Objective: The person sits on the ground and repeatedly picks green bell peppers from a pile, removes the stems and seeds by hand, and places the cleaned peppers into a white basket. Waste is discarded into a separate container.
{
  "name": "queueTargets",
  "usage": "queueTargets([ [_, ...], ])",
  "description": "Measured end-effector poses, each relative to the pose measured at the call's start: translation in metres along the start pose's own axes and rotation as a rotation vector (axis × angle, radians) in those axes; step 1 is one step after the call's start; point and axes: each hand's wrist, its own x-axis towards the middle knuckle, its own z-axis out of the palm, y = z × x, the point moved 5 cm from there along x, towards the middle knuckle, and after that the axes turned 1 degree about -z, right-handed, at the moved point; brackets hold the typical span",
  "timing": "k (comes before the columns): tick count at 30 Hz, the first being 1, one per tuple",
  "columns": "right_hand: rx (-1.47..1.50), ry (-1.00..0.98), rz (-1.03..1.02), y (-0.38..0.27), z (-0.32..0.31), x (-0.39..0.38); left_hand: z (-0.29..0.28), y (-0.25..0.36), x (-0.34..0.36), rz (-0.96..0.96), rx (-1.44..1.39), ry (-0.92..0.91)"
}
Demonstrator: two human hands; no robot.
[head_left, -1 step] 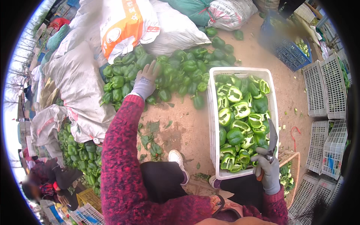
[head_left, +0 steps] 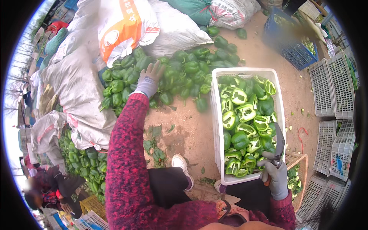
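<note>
My left hand [head_left: 150, 78], in a grey glove, is open with fingers spread at the heap of whole green bell peppers [head_left: 191, 67]; whether it touches one is unclear. My right hand [head_left: 276, 178], also gloved, is closed on a knife [head_left: 280, 143], its curved blade pointing up along the right side of a white plastic crate [head_left: 249, 180]. The crate holds many green peppers [head_left: 240, 140], mostly cut in halves with pale insides showing, some apparently whole.
Sacks [head_left: 76, 88] line the back and left, beside another pepper pile [head_left: 86, 163]. A co-worker [head_left: 57, 184] is at lower left. An orange crate [head_left: 303, 161] stands behind my right hand, a blue crate [head_left: 297, 57] at back right, several grey crates [head_left: 329, 88] along the right.
My left hand has shifted slightly to the right over the pepper heap. The view has shifted a little; my right hand still holds the knife beside the crate.
</note>
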Motion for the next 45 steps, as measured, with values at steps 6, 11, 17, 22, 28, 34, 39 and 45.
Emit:
queueTargets([
  [6, 0.037, 0.099, 0.1, -0.006, -0.013, 0.021, 0.073, -0.007, 0.076, -0.094, 0.032, -0.307],
  [11, -0.038, 0.066, 0.075, 0.001, -0.013, 0.025, 0.078, -0.018, 0.08, -0.147, -0.213, -0.103],
  [17, -0.117, -0.027, 0.105, 0.005, -0.009, 0.028, 0.029, -0.017, 0.011, -0.394, -1.234, 0.035],
  [22, -0.314, -0.215, -0.39, -0.001, 0.053, 0.02, -0.099, 0.091, -0.107, 0.088, -1.98, -0.283],
  [28, -0.489, -0.133, -0.713, -0.002, 0.075, -0.052, -0.201, 0.19, -0.21, 0.329, -1.803, -0.326],
  [34, -0.826, -0.083, -0.638, -0.001, 0.033, -0.111, -0.217, 0.255, -0.246, 0.412, -1.783, -0.303],
  [39, -0.821, 0.026, -0.586, 0.007, 0.026, -0.116, -0.193, 0.306, -0.267, 0.28, -2.374, -0.34],
  [45, -0.93, 0.01, -0.53, 0.02, 0.024, -0.105, -0.162, 0.321, -0.243, 0.317, -2.16, -0.079],
])
